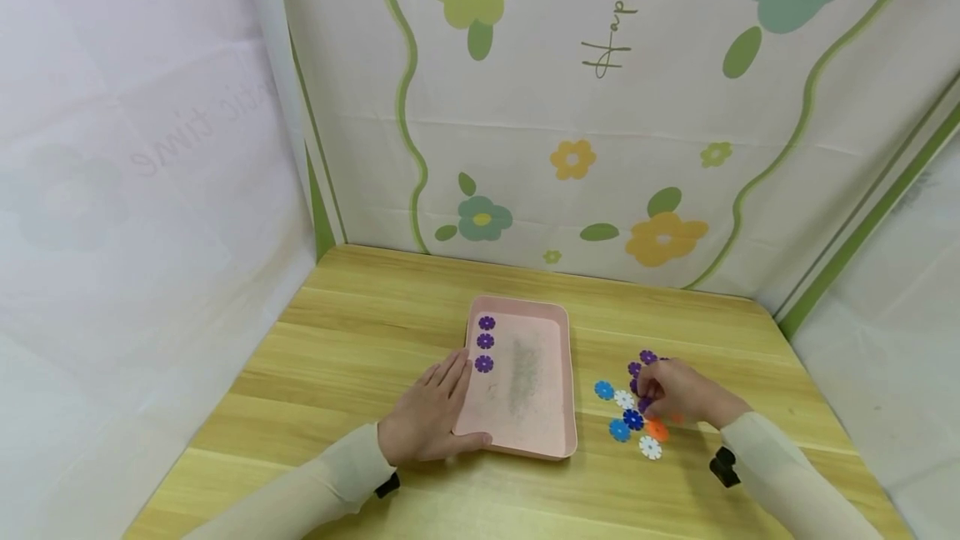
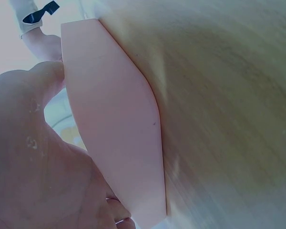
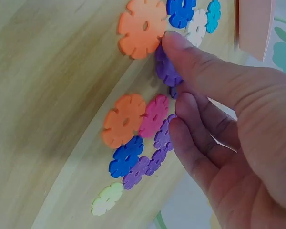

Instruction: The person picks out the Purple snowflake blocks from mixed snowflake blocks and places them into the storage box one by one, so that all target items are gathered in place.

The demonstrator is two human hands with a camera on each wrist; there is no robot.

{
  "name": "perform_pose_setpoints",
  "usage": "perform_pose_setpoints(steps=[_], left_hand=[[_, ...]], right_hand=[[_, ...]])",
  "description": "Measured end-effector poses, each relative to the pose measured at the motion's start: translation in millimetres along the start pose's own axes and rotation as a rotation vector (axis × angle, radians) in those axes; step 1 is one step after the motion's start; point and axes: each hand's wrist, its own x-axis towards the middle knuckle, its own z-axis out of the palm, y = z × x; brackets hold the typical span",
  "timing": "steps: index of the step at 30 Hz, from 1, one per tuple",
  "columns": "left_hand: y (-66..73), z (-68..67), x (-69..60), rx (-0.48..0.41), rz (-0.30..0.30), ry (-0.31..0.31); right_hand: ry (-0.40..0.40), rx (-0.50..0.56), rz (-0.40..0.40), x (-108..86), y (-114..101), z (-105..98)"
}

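Left hand [image 2: 43, 152] fills the left wrist view's left, against a pink rectangular plastic tray [image 2: 114, 109]. Head view: fingers extended along the lower-centre tray, long axis running upward. Right wrist view: right hand [image 3: 257, 129] pinches a purple notched plastic disc [image 3: 166, 69], upper centre, longest top-to-bottom.

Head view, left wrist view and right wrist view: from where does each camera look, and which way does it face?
Head: worn on the head, facing forward and down at the pink rectangular plastic tray and yellow wooden table; left hand, right hand and cream cloth sleeves show.
Left wrist: on that wrist, facing the tray's outer wall; left hand and part of the right arm show.
Right wrist: on that wrist, facing multicoloured notched plastic discs; right hand shows.
Head and right wrist share the discs.
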Motion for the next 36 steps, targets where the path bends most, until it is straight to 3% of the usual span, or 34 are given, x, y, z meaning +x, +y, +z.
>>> perform_pose_setpoints(steps=[9,15,26,36], left_hand=[[-0.5,2.6,0.0,-0.007,-0.004,0.004],[1.4,-3.2,-0.2,-0.017,-0.005,-0.015],[1.1,-6.5,-0.1,-0.014,-0.006,-0.026],[2.3,-7.3,0.3,-0.008,-0.02,-0.041]], right_hand=[[-0.012,0.03,-0.084,2.5,1,-11],[-0.028,0.027,-0.117,8.6,-12,-26],[-0.065,0.049,-0.139,44.0,-66,-56],[-0.124,0.0,-0.193,93.1,-122,-53]])
